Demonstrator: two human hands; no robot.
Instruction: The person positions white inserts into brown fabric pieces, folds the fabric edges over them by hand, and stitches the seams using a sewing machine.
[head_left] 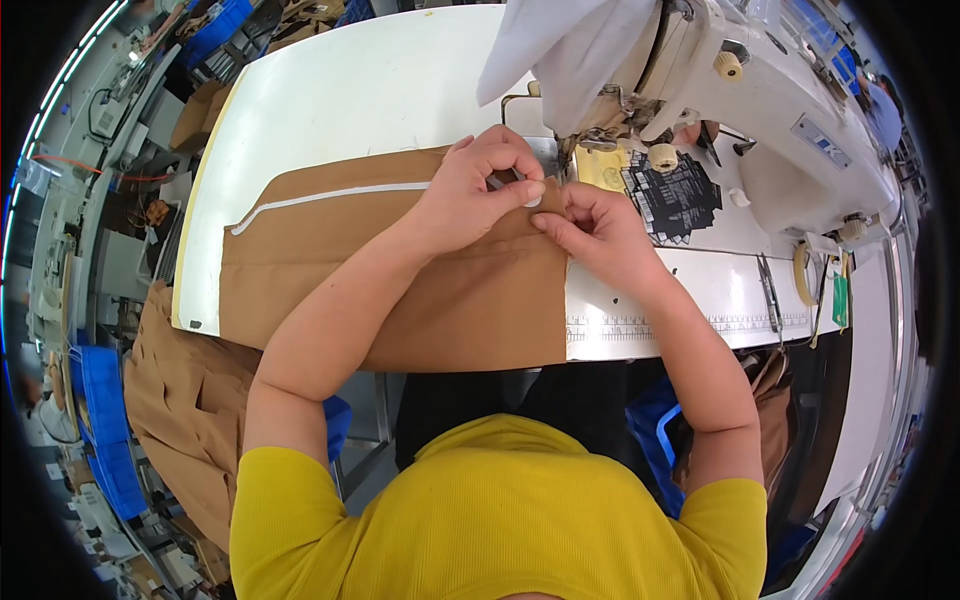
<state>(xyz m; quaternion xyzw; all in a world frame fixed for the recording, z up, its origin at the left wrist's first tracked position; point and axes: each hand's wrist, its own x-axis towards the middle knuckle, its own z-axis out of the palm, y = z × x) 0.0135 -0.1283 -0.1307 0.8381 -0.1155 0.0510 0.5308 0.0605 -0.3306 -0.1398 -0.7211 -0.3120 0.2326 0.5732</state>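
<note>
A brown fabric panel (400, 290) lies flat on the white sewing table, with a white strip (340, 193) running along its upper part. My left hand (480, 185) pinches the end of the white strip near the panel's upper right corner. Close beside it, my right hand (600, 225) has thumb and fingers pressed together on the fabric's edge. Both hands are just in front of the sewing machine (790, 120), whose needle area is partly hidden by a hanging white cloth (580, 60).
Black printed labels (672, 195) lie right of the hands. Tweezers (769, 292) and a tape roll (803, 274) are near the table's right edge. A printed ruler (640, 328) runs along the front edge. More brown fabric (190, 400) hangs at the left.
</note>
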